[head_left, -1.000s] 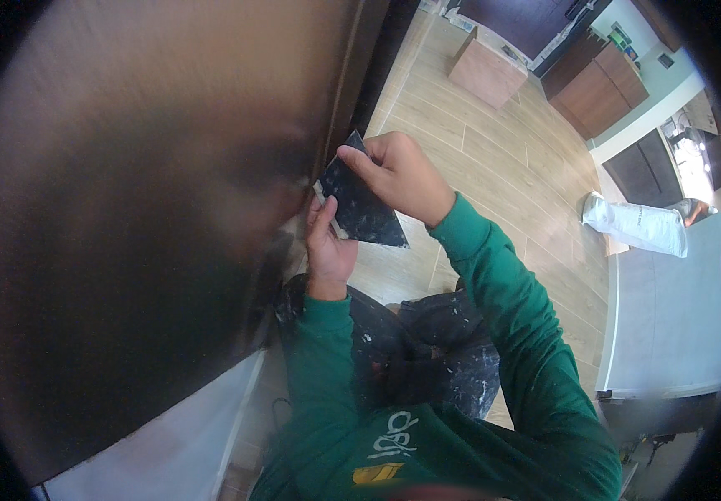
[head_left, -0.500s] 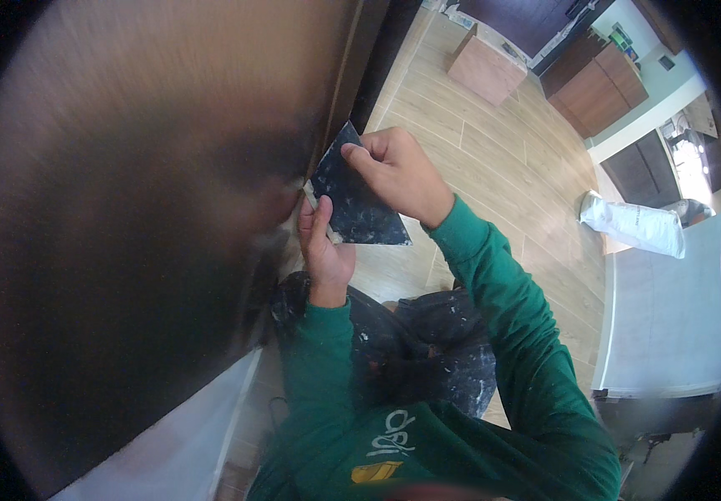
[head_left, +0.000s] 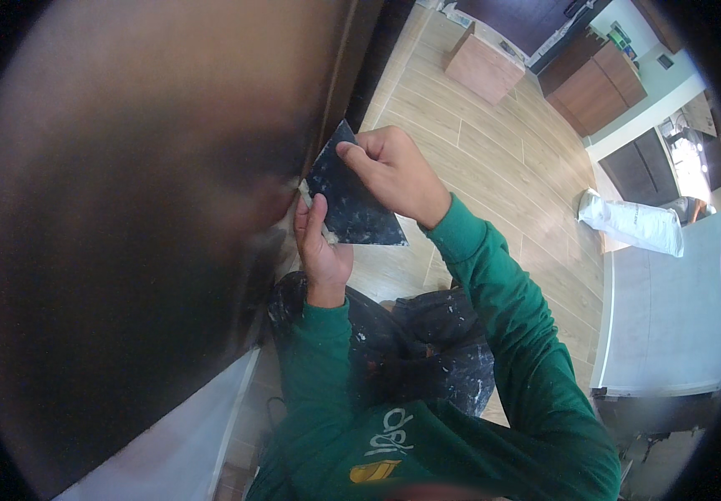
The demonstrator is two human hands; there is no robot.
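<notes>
My right hand [head_left: 401,171] grips a dark flat plate [head_left: 360,204] with a pointed top corner, its thumb on the face and its other fingers bent behind the edge. Whitish specks cover the plate. At the plate's left edge, my left hand [head_left: 325,255] is closed on a pale, whitish strip [head_left: 330,238], thumb over it; the strip's exact kind does not show. The plate hides part of the fingers. Both hands are close beside the edge of a large, dark, glossy panel [head_left: 152,250].
Light wood-look floor tiles [head_left: 494,184] stretch out to the right. A box [head_left: 484,67] stands at the back, near a brown cabinet [head_left: 599,88]. A white sack [head_left: 632,225] lies at the right by a pale panel [head_left: 670,309]. My dark, paint-spotted trousers [head_left: 427,334] are below the hands.
Both hands and the plate appear shifted very slightly to the left. Their grips look the same.
</notes>
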